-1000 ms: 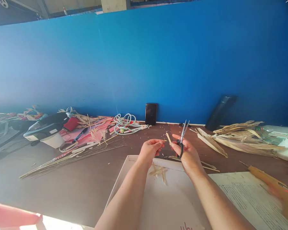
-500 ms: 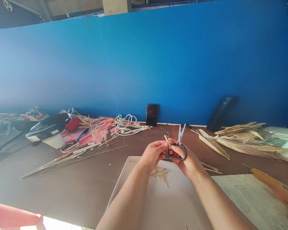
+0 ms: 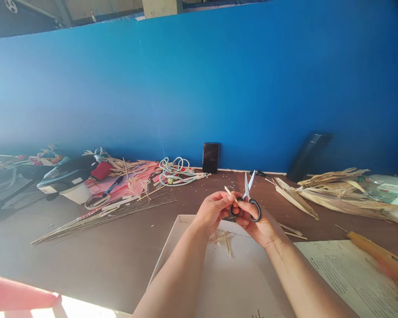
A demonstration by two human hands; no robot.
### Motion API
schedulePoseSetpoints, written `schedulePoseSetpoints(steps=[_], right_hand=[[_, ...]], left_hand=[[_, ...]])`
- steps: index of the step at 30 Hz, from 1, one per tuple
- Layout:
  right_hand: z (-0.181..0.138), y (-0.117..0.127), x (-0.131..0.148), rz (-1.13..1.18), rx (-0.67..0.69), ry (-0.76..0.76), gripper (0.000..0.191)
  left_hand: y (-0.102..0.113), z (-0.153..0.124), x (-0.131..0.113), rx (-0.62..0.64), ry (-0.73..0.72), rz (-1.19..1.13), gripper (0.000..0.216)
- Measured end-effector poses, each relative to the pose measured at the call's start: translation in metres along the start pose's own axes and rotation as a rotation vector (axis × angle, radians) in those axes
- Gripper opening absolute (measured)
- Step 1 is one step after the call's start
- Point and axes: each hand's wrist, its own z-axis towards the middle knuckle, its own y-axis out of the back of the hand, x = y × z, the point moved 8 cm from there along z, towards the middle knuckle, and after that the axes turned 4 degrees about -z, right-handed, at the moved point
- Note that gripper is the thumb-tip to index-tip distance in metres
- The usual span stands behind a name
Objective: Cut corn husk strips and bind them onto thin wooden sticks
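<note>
My left hand [image 3: 216, 210] is closed, pinching a short pale strip of dried husk [image 3: 228, 191] between thumb and fingers. Close beside it, my right hand [image 3: 257, 223] grips a pair of black-handled scissors [image 3: 247, 190]. Their blades point up and away from me and stand slightly apart. The right fingertips are near the lower end of the strip; whether they touch it I cannot tell. Both hands are over the far rim of a shallow white box [image 3: 182, 218], in which a few husk scraps [image 3: 227, 244] lie.
A phone [image 3: 211, 158] leans on the blue wall. Dried husks [image 3: 341, 201] lie right, beside a dark cylinder [image 3: 310, 154]. Left are a pale cord [image 3: 175, 172], thin wires [image 3: 119, 219], pink paper [image 3: 135, 185] and a black-and-white container [image 3: 74, 192]. A printed sheet [image 3: 345, 274] lies front right.
The scissors have turned a little in my right hand, and their blades have moved slightly left. The husk strip has tilted further left in my left hand.
</note>
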Motion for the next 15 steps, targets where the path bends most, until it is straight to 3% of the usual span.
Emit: schedulePoseSetpoints(steps=[4, 15], right_hand=[[0.0, 0.005, 0.004, -0.09, -0.058, 0.035, 0.035], [-0.004, 0.007, 0.006, -0.442, -0.141, 0.032, 0.039]], left_hand=[[0.013, 0.001, -0.005, -0.125, -0.032, 0.015, 0.03], [0.03, 0.003, -0.011, -0.28, -0.099, 0.12, 0.035]])
